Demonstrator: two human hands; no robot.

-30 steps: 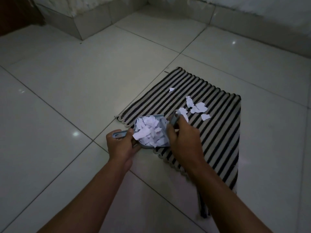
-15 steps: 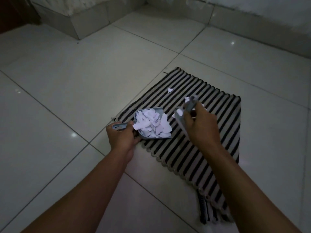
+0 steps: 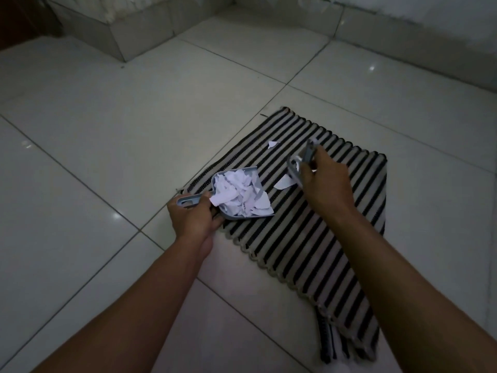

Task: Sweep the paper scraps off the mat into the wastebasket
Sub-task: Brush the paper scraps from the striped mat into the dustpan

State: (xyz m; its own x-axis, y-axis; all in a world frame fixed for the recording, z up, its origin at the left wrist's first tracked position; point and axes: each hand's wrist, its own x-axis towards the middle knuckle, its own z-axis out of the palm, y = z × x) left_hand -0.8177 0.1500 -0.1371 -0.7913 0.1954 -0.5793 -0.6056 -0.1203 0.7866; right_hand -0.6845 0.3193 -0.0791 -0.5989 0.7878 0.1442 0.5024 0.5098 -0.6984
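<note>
A black-and-white striped mat (image 3: 309, 238) lies on the tiled floor. My left hand (image 3: 193, 219) grips the handle of a small grey dustpan (image 3: 254, 175) heaped with white paper scraps (image 3: 239, 196), which rests on the mat's left edge. My right hand (image 3: 322, 181) holds a small grey hand brush (image 3: 301, 162) over the mat to the right of the pan. One scrap (image 3: 283, 182) lies just left of the brush, and another small scrap (image 3: 272, 144) lies farther back. The wastebasket is not in view.
Glossy white floor tiles (image 3: 107, 130) surround the mat. A low tiled ledge (image 3: 129, 30) stands at the back left, and a wall base (image 3: 403, 36) runs along the back right. The mat's near corner (image 3: 326, 337) is folded over.
My right hand has carried the brush away from the dustpan, to the right and farther back over the mat. The dustpan and my left hand have stayed nearly in place.
</note>
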